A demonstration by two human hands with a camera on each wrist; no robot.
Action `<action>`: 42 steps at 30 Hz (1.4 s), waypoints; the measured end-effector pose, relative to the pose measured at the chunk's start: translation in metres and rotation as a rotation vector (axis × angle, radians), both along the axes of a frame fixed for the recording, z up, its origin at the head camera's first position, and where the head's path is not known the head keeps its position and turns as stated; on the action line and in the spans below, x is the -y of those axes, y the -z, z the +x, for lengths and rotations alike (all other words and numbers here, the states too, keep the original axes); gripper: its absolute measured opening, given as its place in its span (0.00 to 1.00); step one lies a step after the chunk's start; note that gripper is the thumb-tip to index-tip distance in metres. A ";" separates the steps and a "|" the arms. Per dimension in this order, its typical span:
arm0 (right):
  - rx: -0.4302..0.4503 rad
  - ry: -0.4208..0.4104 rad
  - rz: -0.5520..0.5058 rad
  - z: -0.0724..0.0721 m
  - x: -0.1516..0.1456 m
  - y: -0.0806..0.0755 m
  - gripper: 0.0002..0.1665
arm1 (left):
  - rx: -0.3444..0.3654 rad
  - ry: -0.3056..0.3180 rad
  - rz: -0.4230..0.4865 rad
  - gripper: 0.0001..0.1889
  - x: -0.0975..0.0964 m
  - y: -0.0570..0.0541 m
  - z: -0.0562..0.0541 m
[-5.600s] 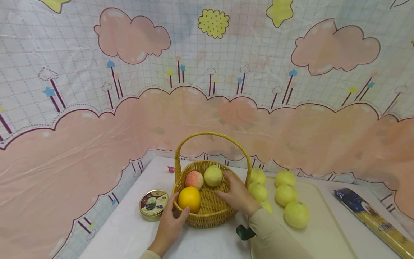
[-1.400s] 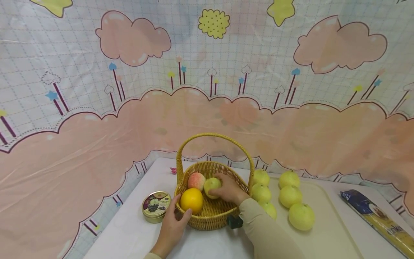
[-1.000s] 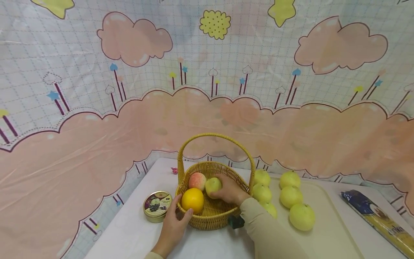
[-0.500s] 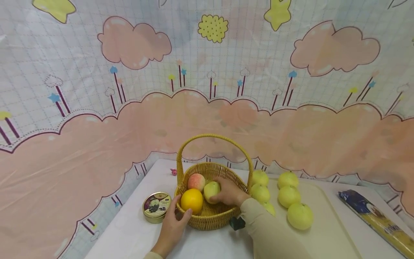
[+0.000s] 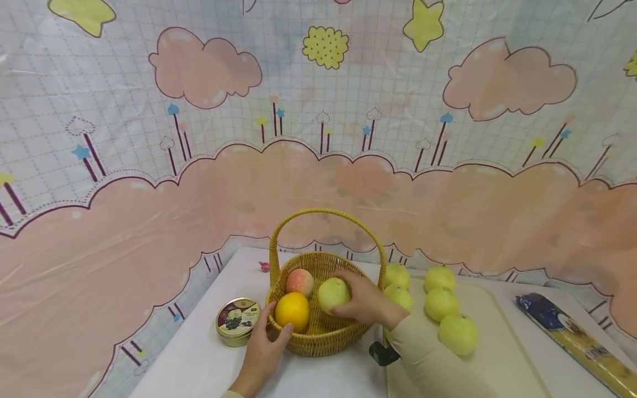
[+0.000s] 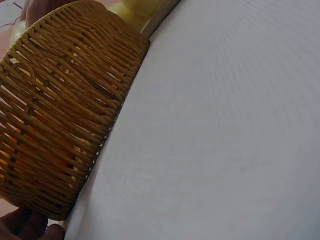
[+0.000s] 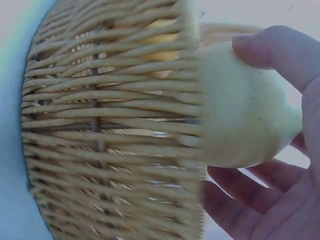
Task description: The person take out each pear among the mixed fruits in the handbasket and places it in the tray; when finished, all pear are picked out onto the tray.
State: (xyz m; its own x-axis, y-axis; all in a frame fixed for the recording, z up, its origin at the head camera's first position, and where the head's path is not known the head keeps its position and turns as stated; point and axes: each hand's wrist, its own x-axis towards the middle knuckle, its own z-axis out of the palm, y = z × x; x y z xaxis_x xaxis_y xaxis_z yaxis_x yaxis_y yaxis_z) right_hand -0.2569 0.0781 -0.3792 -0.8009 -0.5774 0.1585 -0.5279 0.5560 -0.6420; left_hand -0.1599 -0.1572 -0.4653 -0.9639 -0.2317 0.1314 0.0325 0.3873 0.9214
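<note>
In the head view a yellow wicker basket (image 5: 318,344) with a tall hoop handle stands on the white table. It holds an orange (image 5: 292,312) at the front left and a pinkish peach (image 5: 299,283) behind it. My right hand (image 5: 365,298) grips a pale green pear (image 5: 333,295) over the basket's right side. The right wrist view shows the thumb on one side of the pear (image 7: 245,107), the other fingers opposite, and the pear above the rim. My left hand (image 5: 264,345) holds the basket's front-left rim, thumb near the orange. The left wrist view shows only some fingertips (image 6: 30,225) at the basket.
To the right, a cream tray (image 5: 490,331) carries several pale green fruits (image 5: 458,334), partly behind my right arm. A long, blue-and-yellow packet (image 5: 572,337) lies beyond it. A round tin (image 5: 238,320) stands left of the basket; a small pink-red item (image 5: 264,267) lies behind.
My right hand, loose beside the pear in the oldest frame, then took hold of it inside the basket. Within the last half second hand and pear have risen and shifted slightly right. My left hand stays.
</note>
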 end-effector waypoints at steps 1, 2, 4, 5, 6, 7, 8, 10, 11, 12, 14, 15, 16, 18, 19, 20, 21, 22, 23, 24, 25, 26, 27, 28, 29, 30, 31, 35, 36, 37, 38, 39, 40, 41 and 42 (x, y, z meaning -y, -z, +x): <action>-0.005 -0.007 -0.007 0.004 -0.003 -0.003 0.43 | 0.005 -0.001 -0.001 0.39 0.000 0.000 0.000; -0.008 -0.016 -0.015 0.009 -0.007 -0.005 0.43 | 0.011 -0.002 0.000 0.39 0.000 0.000 0.000; -0.016 -0.032 -0.028 0.019 -0.014 -0.009 0.43 | 0.020 -0.002 0.001 0.39 0.000 0.000 0.001; -0.018 -0.040 -0.034 0.024 -0.018 -0.011 0.42 | 0.024 0.000 0.000 0.39 0.000 0.000 0.001; -0.026 -0.049 -0.036 0.029 -0.022 -0.012 0.43 | 0.026 0.002 0.002 0.39 0.000 0.000 0.001; -0.029 -0.058 -0.041 0.034 -0.026 -0.013 0.43 | 0.028 0.005 0.003 0.39 0.000 0.000 0.001; -0.042 -0.062 -0.041 0.038 -0.030 -0.014 0.43 | 0.027 0.008 0.004 0.40 0.000 -0.001 0.001; -0.074 -0.060 -0.041 0.045 -0.037 -0.015 0.44 | 0.024 0.013 0.004 0.40 0.000 -0.001 0.002; -0.092 -0.061 -0.044 0.048 -0.041 -0.016 0.43 | 0.021 0.015 0.003 0.40 0.000 -0.002 0.002; -0.108 -0.060 -0.046 0.050 -0.045 -0.016 0.43 | 0.018 0.016 0.004 0.40 0.000 -0.002 0.001; -0.135 -0.054 -0.046 0.054 -0.054 -0.017 0.43 | 0.015 0.018 0.003 0.40 0.000 -0.002 0.001; -0.145 -0.056 -0.050 0.056 -0.058 -0.017 0.42 | 0.015 0.019 0.002 0.40 0.000 -0.001 0.001; -0.148 -0.058 -0.052 0.057 -0.062 -0.016 0.42 | 0.016 0.019 0.000 0.40 0.000 -0.001 0.001; -0.157 -0.052 -0.049 0.060 -0.071 -0.014 0.41 | 0.016 0.016 -0.001 0.40 0.000 0.000 0.001; -0.163 -0.051 -0.049 0.061 -0.075 -0.014 0.41 | 0.015 0.014 -0.006 0.40 0.000 0.000 0.001; -0.166 -0.047 -0.051 0.063 -0.079 -0.012 0.41 | 0.015 0.011 -0.012 0.40 0.000 0.000 0.001; -0.161 -0.043 -0.057 0.064 -0.084 -0.012 0.41 | 0.016 0.011 -0.016 0.40 0.000 0.000 0.001; -0.165 -0.034 -0.053 0.065 -0.088 -0.011 0.41 | 0.016 0.010 -0.019 0.40 0.000 0.000 0.001; -0.171 -0.023 -0.052 0.066 -0.093 -0.010 0.41 | 0.015 0.009 -0.020 0.40 0.001 0.000 0.001; -0.178 -0.017 -0.054 0.067 -0.097 -0.008 0.41 | 0.016 0.009 -0.023 0.40 0.001 0.000 0.001; -0.178 -0.010 -0.055 0.068 -0.102 -0.008 0.41 | 0.017 0.010 -0.024 0.40 0.001 0.000 0.001; -0.181 -0.001 -0.053 0.069 -0.106 -0.006 0.41 | 0.018 0.012 -0.019 0.40 0.001 0.000 0.001; -0.185 0.010 -0.052 0.070 -0.110 -0.004 0.41 | 0.017 0.014 -0.015 0.40 0.001 0.000 0.001; -0.189 0.021 -0.049 0.070 -0.114 -0.003 0.41 | 0.016 0.014 -0.014 0.40 0.001 0.000 0.001; -0.191 0.033 -0.045 0.071 -0.118 -0.001 0.41 | 0.015 0.018 -0.010 0.40 0.001 0.000 0.000; -0.191 0.044 -0.039 0.071 -0.122 0.000 0.41 | 0.016 0.020 -0.008 0.40 0.001 0.000 0.000; -0.185 0.058 -0.033 0.072 -0.125 0.001 0.41 | 0.016 0.022 -0.005 0.40 0.001 0.000 0.000; -0.174 0.095 -0.024 0.074 -0.137 0.005 0.43 | 0.018 0.025 0.000 0.40 0.001 0.001 0.000; -0.169 0.099 -0.029 0.074 -0.140 0.006 0.43 | 0.019 0.024 0.000 0.40 0.002 0.001 0.000; -0.166 0.107 -0.034 0.075 -0.142 0.007 0.43 | 0.018 0.024 0.001 0.40 0.002 0.001 0.000; -0.164 0.111 -0.038 0.075 -0.145 0.008 0.43 | 0.017 0.023 0.000 0.40 0.002 0.001 0.000; -0.160 0.119 -0.042 0.076 -0.147 0.010 0.43 | 0.016 0.024 0.001 0.40 0.002 0.001 -0.001; -0.157 0.127 -0.049 0.077 -0.149 0.011 0.44 | 0.015 0.024 0.000 0.40 0.002 0.001 -0.001; -0.157 0.132 -0.052 0.078 -0.151 0.012 0.44 | 0.013 0.025 -0.001 0.40 0.002 0.001 -0.001; -0.157 0.147 -0.051 0.079 -0.153 0.013 0.44 | 0.012 0.026 0.001 0.40 0.002 0.001 -0.001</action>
State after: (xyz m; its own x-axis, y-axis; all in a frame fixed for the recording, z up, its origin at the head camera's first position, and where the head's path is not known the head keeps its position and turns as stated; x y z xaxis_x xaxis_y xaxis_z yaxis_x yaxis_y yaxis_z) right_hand -0.1779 0.2316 -0.3919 -0.8390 -0.4445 0.3138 -0.5393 0.6030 -0.5878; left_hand -0.1613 -0.1587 -0.4659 -0.9710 -0.2069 0.1197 0.0314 0.3860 0.9220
